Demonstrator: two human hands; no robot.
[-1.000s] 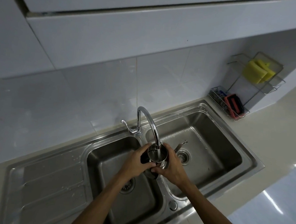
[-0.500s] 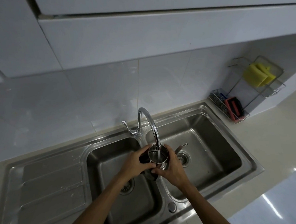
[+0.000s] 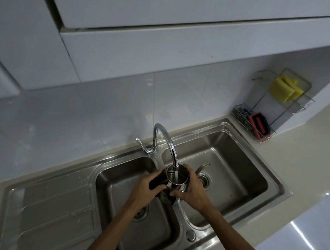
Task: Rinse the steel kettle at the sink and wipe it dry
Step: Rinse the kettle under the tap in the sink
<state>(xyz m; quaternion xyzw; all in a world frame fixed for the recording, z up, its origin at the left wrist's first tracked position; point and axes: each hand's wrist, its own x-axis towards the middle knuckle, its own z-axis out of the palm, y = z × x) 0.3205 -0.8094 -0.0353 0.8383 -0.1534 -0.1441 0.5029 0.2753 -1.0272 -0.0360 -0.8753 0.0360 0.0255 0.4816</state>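
The steel kettle (image 3: pixel 176 176) hangs upright over the divider of the double sink (image 3: pixel 254 154), its open mouth right under the tap spout (image 3: pixel 170 144). A stream of water runs into it. My left hand (image 3: pixel 147 190) grips the kettle's black handle on its left side. My right hand (image 3: pixel 192 189) wraps the kettle's right wall, thumb at the lower front. The thin spout of the kettle (image 3: pixel 203 166) pokes out to the right, past my right hand. The kettle's lower body is mostly hidden by my hands.
The tap lever (image 3: pixel 142 145) sticks out left of the tap base. A drainboard (image 3: pixel 56 211) lies left of the basins. A wire rack (image 3: pixel 281 111) in the back right corner holds yellow sponges (image 3: pixel 284 89) and a red-and-black scrubber (image 3: pixel 258 125). Pale countertop (image 3: pixel 291 169) runs along the right.
Both hands and the kettle keep their place under the running water. Only the head camera has tilted a little, shifting the scene slightly downward in view.
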